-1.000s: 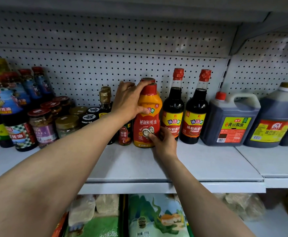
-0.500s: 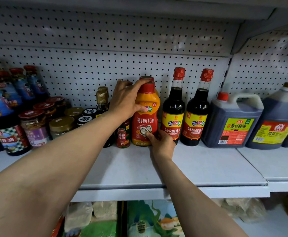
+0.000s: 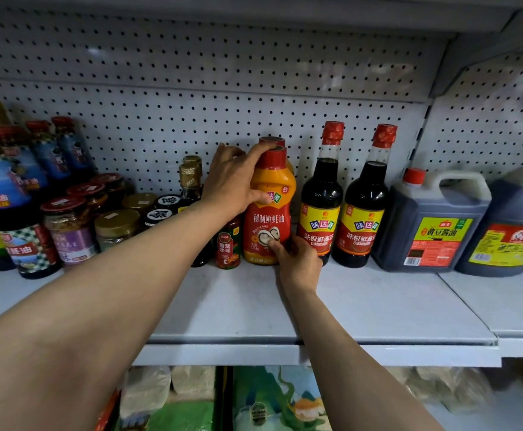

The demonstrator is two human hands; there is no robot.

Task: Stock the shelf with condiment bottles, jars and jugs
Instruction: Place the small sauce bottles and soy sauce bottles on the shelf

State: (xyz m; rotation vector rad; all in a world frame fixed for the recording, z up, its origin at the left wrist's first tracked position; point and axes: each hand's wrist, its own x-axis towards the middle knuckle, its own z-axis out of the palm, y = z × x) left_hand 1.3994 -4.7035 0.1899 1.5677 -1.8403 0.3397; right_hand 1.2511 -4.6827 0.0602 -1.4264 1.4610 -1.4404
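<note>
Orange oyster-sauce bottle (image 3: 268, 213) upright on the shelf (image 3: 378, 306), long axis vertical, label facing out, in the row near the pegboard back wall (image 3: 191, 119). Wedged between a small red tomato-sauce bottle (image 3: 228, 244) on its left and two dark soy-sauce bottles (image 3: 320, 209) on its right; a second red cap (image 3: 271, 140) just behind, apparently a twin bottle. Gripped up top by the left hand (image 3: 232, 181), fingers (image 3: 261, 150) curled over the red cap, thumb across the shoulder. Pinched low by the right hand (image 3: 297, 259), thumb on the label, other fingers wrapped around the right side of the base. Both hands on the bottle, left high and from the left side, right low and from the front-right. Likely step: squaring the bottle into line, then letting go. Risk in the narrow gaps: knocking the tomato-sauce bottle or the nearer soy-sauce bottle while withdrawing. Further out, jars (image 3: 67, 228) to the left, a soy-sauce jug (image 3: 434, 225) to the right.
</note>
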